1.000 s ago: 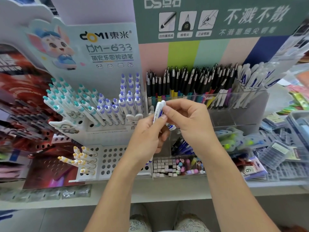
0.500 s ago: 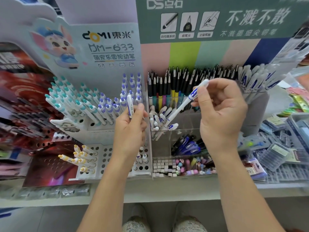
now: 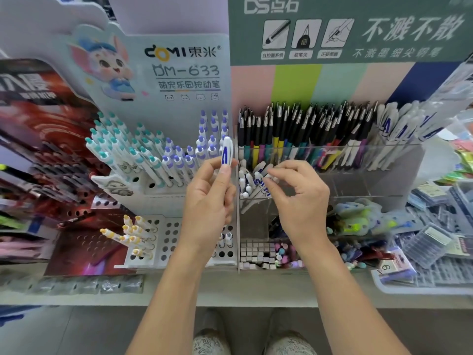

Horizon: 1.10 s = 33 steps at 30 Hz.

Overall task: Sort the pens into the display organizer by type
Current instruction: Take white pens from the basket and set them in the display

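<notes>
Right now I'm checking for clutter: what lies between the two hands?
In the head view, loose white pens with blue clips in a clear bin lie between the left hand and right hand.

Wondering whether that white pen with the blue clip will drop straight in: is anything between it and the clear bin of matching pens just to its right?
Nothing visible blocks it. The left hand holds the white pen upright; the right hand hovers over the clear bin, beside the path.

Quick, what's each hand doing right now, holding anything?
Left hand: closed on a white pen with blue clip, held upright.
Right hand: fingers on white-and-blue pens in the clear compartment; grip cannot be told.
</notes>
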### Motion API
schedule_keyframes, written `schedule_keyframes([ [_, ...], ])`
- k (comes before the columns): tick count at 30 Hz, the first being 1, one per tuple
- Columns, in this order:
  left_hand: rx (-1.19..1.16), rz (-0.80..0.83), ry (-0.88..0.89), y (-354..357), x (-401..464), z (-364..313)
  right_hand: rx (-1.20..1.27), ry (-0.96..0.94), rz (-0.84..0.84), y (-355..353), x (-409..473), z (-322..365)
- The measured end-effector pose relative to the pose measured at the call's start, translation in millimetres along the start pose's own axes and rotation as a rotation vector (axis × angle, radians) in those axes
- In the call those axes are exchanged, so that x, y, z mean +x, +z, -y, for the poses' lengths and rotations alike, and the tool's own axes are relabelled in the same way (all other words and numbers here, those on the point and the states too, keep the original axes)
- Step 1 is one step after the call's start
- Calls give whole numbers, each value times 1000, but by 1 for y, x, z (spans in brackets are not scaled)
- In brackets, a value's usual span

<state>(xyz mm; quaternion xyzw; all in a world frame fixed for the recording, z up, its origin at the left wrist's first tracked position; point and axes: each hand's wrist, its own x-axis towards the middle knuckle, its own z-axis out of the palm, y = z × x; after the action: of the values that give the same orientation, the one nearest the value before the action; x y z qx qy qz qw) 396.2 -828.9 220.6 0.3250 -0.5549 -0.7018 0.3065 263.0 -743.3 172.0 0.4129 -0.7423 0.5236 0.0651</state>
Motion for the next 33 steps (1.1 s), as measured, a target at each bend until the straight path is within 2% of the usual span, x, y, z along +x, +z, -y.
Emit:
schedule_keyframes([
  [3, 8, 19, 14, 3, -1, 2, -128, -18, 21, 3, 0, -4],
  [6, 71, 70, 51, 6, -1, 5, -155, 23, 113, -5, 6, 3],
  [7, 106, 93, 61, 7, -1, 6, -70, 72, 155, -12, 10, 10],
  [10, 175, 170, 74, 10, -3, 8, 456, 290, 358, -36, 23, 27],
  [12, 181, 234, 73, 11, -4, 9, 562, 323, 424, -43, 26, 32],
  [15, 262, 259, 60, 10, -3, 9, 551, 357, 383, -41, 22, 28],
  [17, 341, 174, 92, 6, -3, 10, 610, 402, 305, -43, 19, 27],
  [18, 346, 98, 106, 4, -1, 10, 630, 412, 215, -47, 20, 28],
  [20, 312, -31, 114, -2, 0, 11, 589, 379, 9, -56, 27, 29],
  [22, 308, -70, 117, -6, 1, 10, 484, 283, -94, -64, 34, 30],
  [30, 200, -76, 45, -2, -1, 16, 113, 116, 60, -20, 8, 23],
  [33, 198, -54, 51, -2, -1, 19, -52, 9, 40, -3, -7, 8],
])
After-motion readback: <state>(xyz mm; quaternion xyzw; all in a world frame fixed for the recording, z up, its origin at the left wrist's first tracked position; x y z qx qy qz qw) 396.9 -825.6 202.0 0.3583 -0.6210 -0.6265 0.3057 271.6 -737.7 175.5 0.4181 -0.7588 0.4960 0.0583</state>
